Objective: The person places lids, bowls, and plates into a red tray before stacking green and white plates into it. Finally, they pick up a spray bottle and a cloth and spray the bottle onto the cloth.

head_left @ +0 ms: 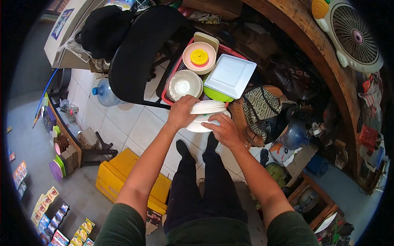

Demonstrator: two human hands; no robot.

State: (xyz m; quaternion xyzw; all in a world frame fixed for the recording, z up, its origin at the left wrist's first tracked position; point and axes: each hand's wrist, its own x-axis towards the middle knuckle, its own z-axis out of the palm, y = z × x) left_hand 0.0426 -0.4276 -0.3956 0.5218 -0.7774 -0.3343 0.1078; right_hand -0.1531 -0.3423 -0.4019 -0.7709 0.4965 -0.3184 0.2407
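My left hand (pixel 183 112) is closed on the left edge of a small stack of white plates (pixel 208 107), tilted up above another white plate (pixel 197 125). My right hand (pixel 224 130) grips the lower plate at its right side, fingers bent over the rim. A small green mark shows between the two. Just beyond my hands is a red plastic basket (pixel 165 98). It holds a translucent round bowl (pixel 183 85), a pale pink bowl (pixel 190 48) with a yellow lid (pixel 199 56) inside, a white square tray (pixel 231 75) and a green plate (pixel 218 95) under that tray.
A black folding chair (pixel 133 53) stands left of the basket, near a water jug (pixel 107 92). A yellow crate (pixel 123 168) lies left of my legs. Right are a patterned bag (pixel 262 108), another blue jug (pixel 294 136) and a fan (pixel 355 37) on a curved wooden edge.
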